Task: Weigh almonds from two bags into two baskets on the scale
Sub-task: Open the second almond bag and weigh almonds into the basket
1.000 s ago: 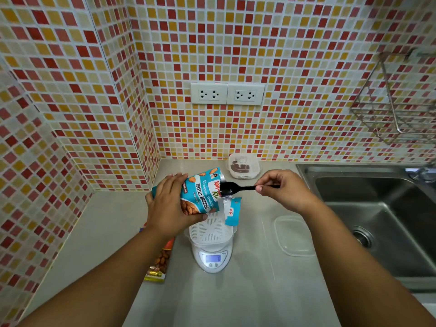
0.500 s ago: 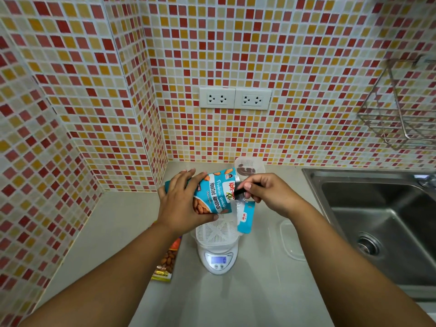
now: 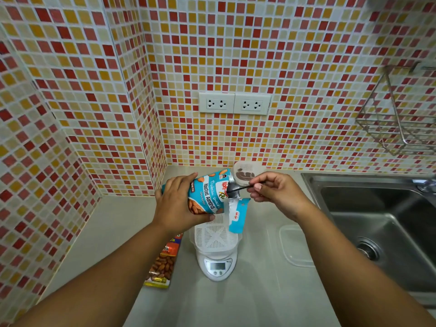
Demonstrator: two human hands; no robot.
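My left hand [image 3: 175,204] grips a blue bag of roasted almonds [image 3: 208,193], tipped sideways with its torn mouth to the right, above a white slotted basket [image 3: 215,234]. The basket sits on a small white digital scale [image 3: 217,266]. My right hand [image 3: 274,192] pinches the handle of a black spoon [image 3: 236,188], whose bowl is at the bag's mouth. A second white basket [image 3: 246,172] holding dark almonds stands at the back by the wall. An orange almond bag [image 3: 165,260] lies flat on the counter left of the scale.
A clear plastic lid [image 3: 296,246] lies on the counter right of the scale. A steel sink [image 3: 382,230] fills the right side. A wire rack [image 3: 401,119] hangs on the tiled wall, and two sockets [image 3: 234,103] sit above the counter.
The spoon went deep into the bag's mouth and has now drawn back out a little to the right. My left hand keeps the bag tilted over the basket.
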